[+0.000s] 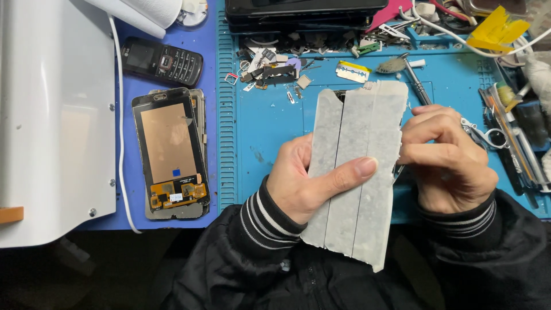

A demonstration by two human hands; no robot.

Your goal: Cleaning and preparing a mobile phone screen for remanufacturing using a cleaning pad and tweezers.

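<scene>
At the far left a white machine housing (51, 115) covers the desk edge, with a thin white cable (121, 143) running down beside it. Next to that, on the blue mat (252, 132), lie a black keypad phone (162, 61) and, below it, a stack of bare phone screen assemblies (172, 154), the top one showing a copper-coloured back and an orange flex board.

In the middle, the left hand (304, 181) holds a flat panel wrapped in strips of whitish tape (356, 172), raised above the mat and tilted a little to the right. The thumb is pressed across the front of the taped panel and the fingers are curled behind it, so the panel is clamped between them.

At the panel's right edge the right hand (447, 163) is closed into a loose fist, its fingertips bunched together against that edge; whether they pinch tape or a small tool I cannot tell.

Work along that edge seems best done with the left thumb kept flat and steady, so the panel does not flex, and with the right fingertips kept close to the edge rather than pulling outward.

Farther right lie a razor blade (353, 72), a small brush (402, 64), small scissors (485, 135) and yellow tape (496, 28).
</scene>
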